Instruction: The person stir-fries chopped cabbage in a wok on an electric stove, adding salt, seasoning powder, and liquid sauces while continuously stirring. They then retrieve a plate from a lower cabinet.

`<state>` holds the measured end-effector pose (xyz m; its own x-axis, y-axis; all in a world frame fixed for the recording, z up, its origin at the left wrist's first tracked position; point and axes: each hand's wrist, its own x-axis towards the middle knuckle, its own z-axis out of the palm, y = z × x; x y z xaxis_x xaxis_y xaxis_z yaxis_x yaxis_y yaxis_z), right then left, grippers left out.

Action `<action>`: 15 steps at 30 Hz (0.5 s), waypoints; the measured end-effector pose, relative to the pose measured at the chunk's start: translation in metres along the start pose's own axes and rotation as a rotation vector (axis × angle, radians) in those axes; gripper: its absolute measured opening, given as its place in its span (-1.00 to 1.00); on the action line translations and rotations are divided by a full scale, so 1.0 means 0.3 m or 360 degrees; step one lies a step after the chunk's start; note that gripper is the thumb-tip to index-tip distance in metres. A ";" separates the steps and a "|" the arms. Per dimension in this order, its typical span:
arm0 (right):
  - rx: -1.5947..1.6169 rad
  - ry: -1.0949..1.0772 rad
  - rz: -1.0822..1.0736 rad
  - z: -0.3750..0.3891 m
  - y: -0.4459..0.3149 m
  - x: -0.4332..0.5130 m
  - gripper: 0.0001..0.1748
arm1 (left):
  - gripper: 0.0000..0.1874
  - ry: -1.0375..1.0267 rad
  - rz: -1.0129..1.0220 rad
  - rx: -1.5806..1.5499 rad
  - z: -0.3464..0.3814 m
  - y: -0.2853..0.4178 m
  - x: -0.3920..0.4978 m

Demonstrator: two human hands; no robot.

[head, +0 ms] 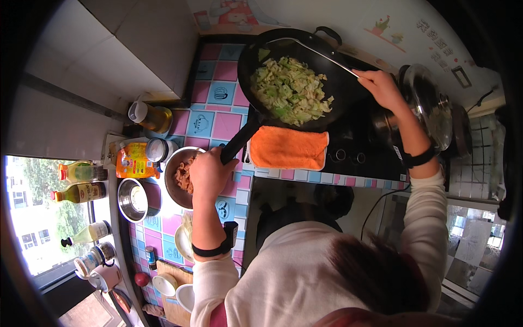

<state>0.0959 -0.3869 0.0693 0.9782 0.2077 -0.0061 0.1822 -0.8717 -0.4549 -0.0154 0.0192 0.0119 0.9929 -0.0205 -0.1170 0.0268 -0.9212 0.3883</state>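
Note:
My left hand (210,173) closes around the end of the long black handle (243,139) of a wok, above a metal bowl of raw-looking meat pieces (184,178). The dark wok (343,102) rests on the black stove and holds chopped pale green cabbage (292,90), mostly in its left half. In my right hand (380,86) is the thin metal handle of a cooking utensil (327,57). Its far end reaches the wok's back wall, away from the cabbage; the shape of its head is unclear. An orange cloth (288,147) lies in front of the wok.
A lidded pot (427,106) stands right of the wok. On the left are an oil jug (151,116), an orange pouch (135,159), a small steel bowl (132,200) and sill bottles (79,192). Nearer me, a wooden board (173,308) bears small bowls (164,285).

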 end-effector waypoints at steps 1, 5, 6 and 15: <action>0.0078 0.0070 -0.0157 0.023 0.003 0.027 -0.67 | -0.65 0.0014 0.0015 0.0001 0.000 -0.001 0.001; -0.0046 0.0144 -0.0209 0.119 0.027 0.099 -0.67 | -0.65 -0.0001 0.0031 0.0026 -0.001 -0.002 0.000; -0.0022 0.0205 -0.0298 0.147 0.034 0.101 -0.67 | -0.65 -0.0016 0.0028 0.0037 0.000 -0.001 0.000; -0.0482 -0.0210 -0.0232 -0.072 -0.037 -0.140 -0.67 | -0.65 0.0010 0.0071 0.0016 0.005 -0.004 0.005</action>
<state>0.0551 -0.3955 0.0939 0.9221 0.3776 -0.0843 0.3593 -0.9167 -0.1749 -0.0143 0.0196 0.0098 0.9938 -0.0593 -0.0938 -0.0189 -0.9233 0.3837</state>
